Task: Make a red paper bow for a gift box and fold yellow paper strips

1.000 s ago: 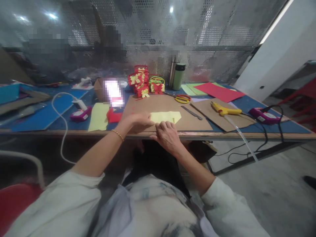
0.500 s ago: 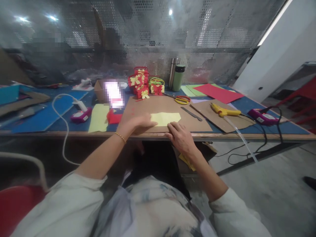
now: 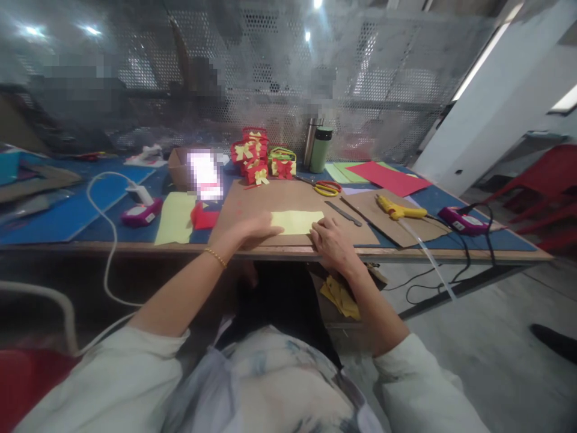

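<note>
A pale yellow paper piece (image 3: 297, 222) lies on a brown cardboard sheet (image 3: 270, 195) near the table's front edge. My left hand (image 3: 255, 228) grips the paper's left end, thumb on top. At the right end, the curled fingers of my right hand (image 3: 331, 240) pinch the paper's edge. A grey blade-like tool (image 3: 343, 213) rests on the cardboard beyond my right hand. Scissors with red and yellow handles (image 3: 327, 188) lie farther back.
Red and yellow paper crafts (image 3: 252, 156) stand at the back beside a green bottle (image 3: 321, 150). A yellow glue gun (image 3: 399, 208) lies on the right. A lit phone (image 3: 205, 174) leans against a box on the left.
The fingers of my right hand have curled in at the paper's right end, and its pointed right end now looks straighter. The camera view has shifted slightly.
</note>
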Action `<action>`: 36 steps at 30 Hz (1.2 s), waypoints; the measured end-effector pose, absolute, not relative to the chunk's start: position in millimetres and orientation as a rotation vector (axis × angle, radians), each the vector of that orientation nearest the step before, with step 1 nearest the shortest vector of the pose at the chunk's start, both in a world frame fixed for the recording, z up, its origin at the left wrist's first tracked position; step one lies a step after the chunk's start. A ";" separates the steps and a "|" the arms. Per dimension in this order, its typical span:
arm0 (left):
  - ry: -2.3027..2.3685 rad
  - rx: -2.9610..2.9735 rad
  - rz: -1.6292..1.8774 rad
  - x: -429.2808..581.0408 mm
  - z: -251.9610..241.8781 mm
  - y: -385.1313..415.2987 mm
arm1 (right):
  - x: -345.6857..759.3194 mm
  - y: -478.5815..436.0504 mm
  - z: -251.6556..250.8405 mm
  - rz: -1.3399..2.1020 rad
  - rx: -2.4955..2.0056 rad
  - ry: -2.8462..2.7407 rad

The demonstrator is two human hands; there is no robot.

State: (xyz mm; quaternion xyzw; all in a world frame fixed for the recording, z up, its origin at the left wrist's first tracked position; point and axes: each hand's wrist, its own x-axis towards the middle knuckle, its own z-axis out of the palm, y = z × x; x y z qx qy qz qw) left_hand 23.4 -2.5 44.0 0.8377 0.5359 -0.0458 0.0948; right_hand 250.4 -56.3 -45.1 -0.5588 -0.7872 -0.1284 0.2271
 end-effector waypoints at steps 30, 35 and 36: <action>1.743 2.464 -0.134 34.0 34.2 -12.3 | 226.8 -42.0 26.6 -0.117 -2.045 -2.375; 1.739 2.441 -0.160 33.3 36.1 -11.1 | 235.0 -38.0 27.6 -0.027 -2.022 -2.367; 1.741 2.441 -0.161 34.0 35.9 -11.3 | 237.8 -36.6 26.5 -0.004 -2.012 -2.360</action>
